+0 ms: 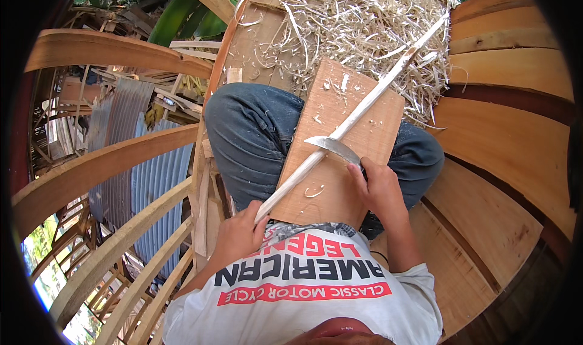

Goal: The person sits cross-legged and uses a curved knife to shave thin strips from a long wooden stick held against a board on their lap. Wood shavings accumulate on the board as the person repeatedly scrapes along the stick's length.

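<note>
A long, pale peeled stick runs slantwise from my lap up to the far right. Its near end is gripped by my left hand, the fingers wrapped round it. My right hand is closed on a knife with a curved blade, its handle hidden in my fist. The blade lies across the stick, touching it near the middle. Beneath both, a flat wooden board rests over my crossed legs in blue jeans. A few small shavings and a curl of wood lie on the board.
A large heap of thin wood shavings covers the planks beyond my knees. Wide wooden boards line the right side. Curved wooden rails stand at left, with corrugated metal sheets and scrap timber below them.
</note>
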A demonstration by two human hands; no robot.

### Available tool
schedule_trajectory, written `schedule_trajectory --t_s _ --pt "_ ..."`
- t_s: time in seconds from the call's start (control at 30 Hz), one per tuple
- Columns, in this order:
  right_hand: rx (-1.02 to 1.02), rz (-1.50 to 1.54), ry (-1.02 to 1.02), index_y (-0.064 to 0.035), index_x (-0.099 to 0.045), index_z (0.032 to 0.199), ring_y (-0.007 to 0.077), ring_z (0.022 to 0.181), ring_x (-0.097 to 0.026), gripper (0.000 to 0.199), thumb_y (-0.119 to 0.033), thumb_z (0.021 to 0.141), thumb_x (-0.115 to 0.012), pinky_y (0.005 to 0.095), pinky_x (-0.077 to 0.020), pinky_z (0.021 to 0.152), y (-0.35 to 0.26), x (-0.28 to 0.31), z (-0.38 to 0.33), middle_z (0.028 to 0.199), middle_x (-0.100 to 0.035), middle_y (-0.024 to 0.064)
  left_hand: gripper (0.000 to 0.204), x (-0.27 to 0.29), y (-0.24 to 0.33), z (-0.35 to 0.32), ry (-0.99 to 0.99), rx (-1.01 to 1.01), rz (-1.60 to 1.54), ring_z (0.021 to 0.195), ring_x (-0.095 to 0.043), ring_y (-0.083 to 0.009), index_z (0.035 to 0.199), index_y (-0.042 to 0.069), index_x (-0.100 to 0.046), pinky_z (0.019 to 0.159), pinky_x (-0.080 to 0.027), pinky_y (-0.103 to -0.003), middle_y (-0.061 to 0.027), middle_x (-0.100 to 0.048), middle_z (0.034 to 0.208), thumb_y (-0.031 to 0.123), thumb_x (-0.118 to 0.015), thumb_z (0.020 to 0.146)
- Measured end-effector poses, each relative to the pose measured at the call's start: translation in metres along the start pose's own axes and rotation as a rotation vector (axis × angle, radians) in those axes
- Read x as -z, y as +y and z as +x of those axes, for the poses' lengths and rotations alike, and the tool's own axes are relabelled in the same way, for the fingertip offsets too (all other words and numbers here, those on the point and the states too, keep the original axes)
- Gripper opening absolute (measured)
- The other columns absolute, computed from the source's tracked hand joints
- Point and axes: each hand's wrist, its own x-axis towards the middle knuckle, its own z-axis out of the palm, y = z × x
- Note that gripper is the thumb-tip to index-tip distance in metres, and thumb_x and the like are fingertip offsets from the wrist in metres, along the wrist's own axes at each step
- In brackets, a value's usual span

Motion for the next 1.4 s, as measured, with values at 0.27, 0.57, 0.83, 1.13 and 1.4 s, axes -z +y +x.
schedule_trajectory --t_s 0.27,0.57,0.83,1.13,1.4 --pt "-0.063 -0.273 0.161 -0.0031 -0.059 0.066 0.0350 0.053 -0.061 0.055 -0.054 0.085 -0.058 0.0420 -0.0464 0.048 0.011 0.000 0.023 0.054 -0.058 0.0179 0.025 0.003 0.000 0.002 -0.118 0.024 0.025 0.068 -0.061 -0.0444 0.103 0.006 -0.046 0.059 -0.045 -0.050 -0.0239 -0.060 0.067 0.022 -0.060 0.089" --pt "-0.411 -0.226 0.379 0.0016 -0.066 0.078 0.0426 0.071 -0.063 0.058 -0.054 0.090 -0.052 0.0492 -0.0497 0.064 0.055 0.021 0.064 0.070 -0.062 0.0254 0.028 0.003 -0.008 0.002 -0.201 0.007 0.000 0.062 -0.060 -0.0455 0.106 0.006 -0.042 0.056 -0.047 -0.053 -0.0247 -0.060 0.064 0.026 -0.056 0.092" --pt "0.000 -0.287 0.175 -0.0013 -0.063 0.067 0.0358 0.057 -0.062 0.056 -0.053 0.087 -0.056 0.0442 -0.0479 0.052 0.006 0.012 0.030 0.056 -0.058 0.0193 0.029 -0.004 -0.020 0.003 -0.256 0.024 -0.132 0.063 -0.061 -0.0453 0.103 0.005 -0.042 0.056 -0.048 -0.052 -0.0238 -0.060 0.063 0.028 -0.056 0.092" --pt "-0.075 -0.408 0.114 -0.0033 -0.063 0.065 0.0315 0.054 -0.062 0.059 -0.059 0.083 -0.057 0.0391 -0.0481 0.050 0.010 0.008 0.039 0.055 -0.059 0.0164 0.030 -0.003 -0.021 0.007 -0.318 0.065 -0.204 0.068 -0.063 -0.0438 0.101 0.003 -0.040 0.056 -0.048 -0.047 -0.0247 -0.061 0.066 0.025 -0.059 0.092" --pt "-0.146 -0.425 0.283 -0.0013 -0.064 0.068 0.0372 0.060 -0.063 0.064 -0.062 0.085 -0.053 0.0445 -0.0496 0.055 0.037 0.007 0.060 0.061 -0.061 0.0205 0.032 -0.001 -0.016 0.009 -0.304 0.056 -0.289 0.065 -0.061 -0.0460 0.101 0.003 -0.040 0.055 -0.047 -0.050 -0.0259 -0.060 0.064 0.027 -0.058 0.091"
